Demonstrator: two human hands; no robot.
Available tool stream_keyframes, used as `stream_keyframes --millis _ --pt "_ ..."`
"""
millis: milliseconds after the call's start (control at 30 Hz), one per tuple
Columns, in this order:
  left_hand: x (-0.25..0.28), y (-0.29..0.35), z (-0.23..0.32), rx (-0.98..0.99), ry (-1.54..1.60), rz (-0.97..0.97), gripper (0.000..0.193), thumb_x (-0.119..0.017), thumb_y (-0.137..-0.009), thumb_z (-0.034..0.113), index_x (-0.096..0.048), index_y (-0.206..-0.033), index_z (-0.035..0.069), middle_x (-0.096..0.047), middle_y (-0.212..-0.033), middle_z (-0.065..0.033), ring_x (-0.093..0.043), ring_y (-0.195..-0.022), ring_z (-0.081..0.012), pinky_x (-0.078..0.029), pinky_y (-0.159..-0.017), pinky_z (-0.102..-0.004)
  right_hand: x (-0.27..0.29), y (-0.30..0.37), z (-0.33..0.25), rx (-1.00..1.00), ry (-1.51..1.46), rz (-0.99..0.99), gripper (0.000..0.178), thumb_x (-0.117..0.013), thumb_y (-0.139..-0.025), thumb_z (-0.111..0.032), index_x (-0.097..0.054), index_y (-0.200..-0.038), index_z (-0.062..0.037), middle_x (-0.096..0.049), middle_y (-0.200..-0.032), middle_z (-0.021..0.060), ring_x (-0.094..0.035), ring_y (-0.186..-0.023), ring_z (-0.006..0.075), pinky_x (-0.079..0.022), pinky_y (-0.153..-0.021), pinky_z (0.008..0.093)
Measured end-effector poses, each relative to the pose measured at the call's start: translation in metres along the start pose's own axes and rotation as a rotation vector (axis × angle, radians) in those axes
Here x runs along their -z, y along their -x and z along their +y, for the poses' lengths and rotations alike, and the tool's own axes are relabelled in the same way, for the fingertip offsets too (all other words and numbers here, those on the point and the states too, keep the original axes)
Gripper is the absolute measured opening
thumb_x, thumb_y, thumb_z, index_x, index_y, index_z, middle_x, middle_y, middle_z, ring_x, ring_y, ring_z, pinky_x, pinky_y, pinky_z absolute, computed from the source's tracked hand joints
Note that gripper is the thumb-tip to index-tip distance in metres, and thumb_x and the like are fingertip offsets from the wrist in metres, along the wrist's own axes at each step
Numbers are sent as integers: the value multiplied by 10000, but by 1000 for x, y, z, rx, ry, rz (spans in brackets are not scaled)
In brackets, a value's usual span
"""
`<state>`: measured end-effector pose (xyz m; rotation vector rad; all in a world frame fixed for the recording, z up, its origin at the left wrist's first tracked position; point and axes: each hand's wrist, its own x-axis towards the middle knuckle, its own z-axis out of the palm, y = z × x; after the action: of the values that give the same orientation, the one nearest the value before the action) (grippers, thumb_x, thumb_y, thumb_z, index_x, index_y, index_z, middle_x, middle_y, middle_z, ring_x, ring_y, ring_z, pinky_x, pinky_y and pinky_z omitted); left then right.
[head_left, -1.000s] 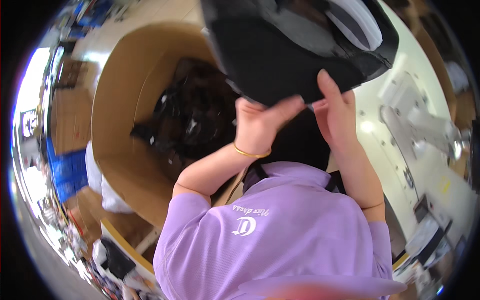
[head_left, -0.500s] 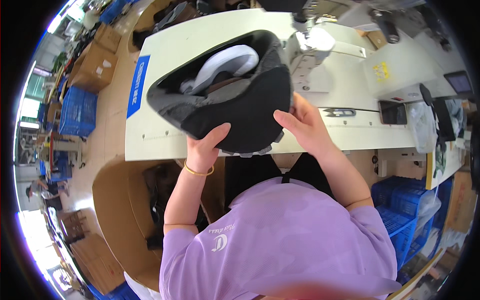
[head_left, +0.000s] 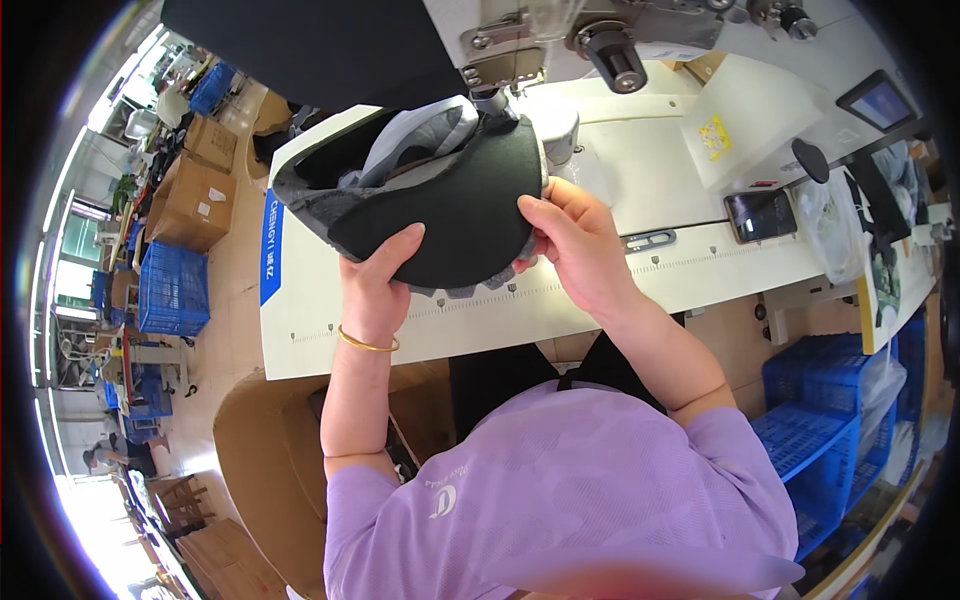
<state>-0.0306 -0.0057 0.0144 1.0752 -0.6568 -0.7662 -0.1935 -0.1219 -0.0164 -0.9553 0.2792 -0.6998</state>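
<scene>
A cap-like piece (head_left: 450, 200) of black and grey fabric, with a smooth curved black panel and a grey fuzzy, notched edge, is held up over the white table. My left hand (head_left: 378, 285) grips its lower left edge, thumb on the black panel and fingers hidden beneath. At the right edge my right hand (head_left: 575, 240) pinches the rim between thumb and fingers. The top of the piece lies at the presser foot of a sewing machine (head_left: 505, 70); whether the needle is in the fabric I cannot tell. A grey-white lining (head_left: 420, 140) shows in its hollow.
The white table (head_left: 450, 325) has a ruler scale along its front edge. On it lie a metal thread snip (head_left: 650, 241) and a phone (head_left: 760, 217). A cardboard box (head_left: 265, 450) stands below left, blue plastic crates (head_left: 810, 430) below right.
Both hands have carried the fabric piece slightly left, its upper edge now at the machine's foot. My view has shifted, so the machine head fills more of the top.
</scene>
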Motion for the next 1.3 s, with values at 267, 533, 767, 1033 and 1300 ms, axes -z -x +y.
stream_keyframes --millis 267,533,767,1033,1300 --pt "7 -8 1 37 27 11 495 -555 -772 -51 -460 -1257 -49 -571 -1190 -176 -587 -1083 -285 -492 -944 -366 -5 -5 5 3 -7 13 159 -503 -950 -155 -556 -948 -5 -634 -815 74 -601 -640 125 -504 -575 281" --pt "3 -11 8 13 -16 -29 443 -578 -768 -29 -503 -1204 -53 -599 -1125 -169 -612 -1014 -253 -516 -858 -341 -6 -2 5 21 -2 -7 203 -512 -958 -184 -554 -1014 7 -641 -872 77 -624 -708 136 -535 -616 290" --pt "27 -19 14 135 -39 -246 459 -616 -726 13 -526 -1174 -34 -624 -1055 -148 -650 -861 -234 -551 -538 -320 -18 7 9 74 4 25 267 -526 -960 -234 -527 -1006 29 -612 -826 53 -618 -710 100 -539 -635 251" --pt "14 -20 8 72 -15 -215 402 -581 -754 -45 -523 -1151 -67 -625 -1024 -172 -659 -815 -247 -542 -488 -327 -6 -8 4 47 14 -17 237 -510 -965 -202 -553 -1035 21 -635 -924 79 -623 -783 121 -550 -671 291" --pt "6 -29 6 48 -32 -215 311 -552 -789 -78 -550 -1101 -72 -641 -972 -164 -660 -795 -240 -548 -521 -325 -6 -20 0 99 -6 34 224 -510 -964 -202 -570 -960 14 -635 -871 69 -621 -750 106 -553 -651 265"
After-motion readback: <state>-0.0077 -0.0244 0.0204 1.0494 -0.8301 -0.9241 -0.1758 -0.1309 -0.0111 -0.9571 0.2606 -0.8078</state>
